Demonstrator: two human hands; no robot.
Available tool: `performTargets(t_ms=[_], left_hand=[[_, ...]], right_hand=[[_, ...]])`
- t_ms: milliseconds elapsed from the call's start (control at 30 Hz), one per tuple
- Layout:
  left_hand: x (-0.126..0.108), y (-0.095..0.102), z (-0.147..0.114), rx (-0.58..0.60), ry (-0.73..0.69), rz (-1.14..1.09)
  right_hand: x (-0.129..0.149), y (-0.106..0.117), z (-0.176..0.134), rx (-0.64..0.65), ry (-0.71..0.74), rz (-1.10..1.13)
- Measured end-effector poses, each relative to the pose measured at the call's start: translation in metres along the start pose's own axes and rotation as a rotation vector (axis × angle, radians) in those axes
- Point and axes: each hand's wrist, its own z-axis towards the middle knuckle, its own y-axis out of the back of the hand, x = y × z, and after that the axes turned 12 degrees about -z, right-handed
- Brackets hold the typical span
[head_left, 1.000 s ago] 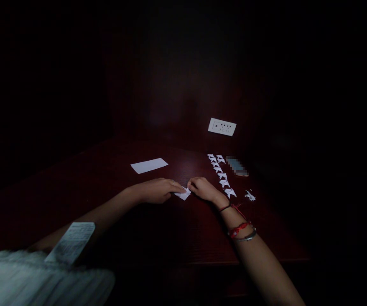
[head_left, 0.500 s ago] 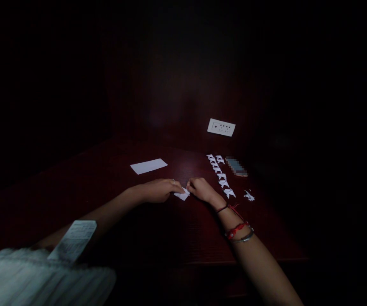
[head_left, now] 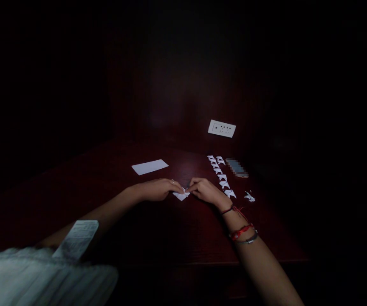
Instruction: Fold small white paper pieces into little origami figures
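Observation:
A small piece of folded white paper lies on the dark red table between my hands. My left hand comes in from the left, its fingers closed and pressing the paper's upper edge down. From the right, my right hand is curled, with its index fingertip on the paper beside the left fingertips. Part of the paper is hidden under the fingers. A row of small folded white paper pieces lies just beyond my right hand, and a flat white paper strip is beyond my left.
A phone with a blurred-out screen lies right of the row. Crumpled paper scraps are nearer to me. A white wall socket sits above the table's back edge. Surroundings are very dark; a pale striped cloth fills the lower left.
My right hand has turned slightly, and its index finger now reaches onto the paper next to the left fingertips. The left hand has barely moved and stays on the paper.

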Motion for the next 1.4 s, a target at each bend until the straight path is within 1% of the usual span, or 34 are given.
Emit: performTargets(t_ms=[233, 400, 500, 700, 800, 967, 1100, 1167, 1267, 1333, 1400], left_hand=[[0.004, 0.000, 0.000, -0.015, -0.056, -0.025], [0.005, 0.000, 0.001, -0.020, -0.082, -0.058], [0.007, 0.000, 0.001, -0.024, -0.090, -0.067], [0.008, -0.001, 0.000, -0.029, -0.070, -0.050], [0.007, -0.001, 0.000, -0.029, -0.068, -0.047], [0.008, -0.001, 0.001, -0.025, -0.080, -0.059], [0.009, -0.001, 0.000, -0.025, -0.060, -0.045], [0.007, -0.001, 0.000, -0.020, -0.040, -0.031], [0.003, -0.001, 0.000, -0.020, -0.001, 0.006], [-0.001, -0.002, 0.000, -0.033, 0.035, 0.043], [-0.004, -0.002, 0.001, -0.045, 0.067, 0.074]], right_hand=[[0.008, 0.009, 0.000, 0.054, 0.027, -0.099], [0.012, 0.015, 0.001, 0.123, 0.012, -0.168], [0.012, 0.016, 0.001, 0.136, -0.001, -0.172], [0.008, 0.012, -0.006, 0.090, -0.077, -0.172], [0.009, 0.012, -0.005, 0.070, -0.070, -0.157], [0.011, 0.012, -0.001, 0.114, -0.031, -0.160], [0.006, 0.011, -0.003, 0.114, -0.064, -0.171], [0.004, 0.011, -0.005, 0.096, -0.092, -0.151], [0.003, 0.012, -0.005, 0.024, -0.130, -0.096], [0.004, 0.012, -0.004, -0.020, -0.138, -0.055], [0.005, 0.012, -0.003, -0.022, -0.127, -0.018]])
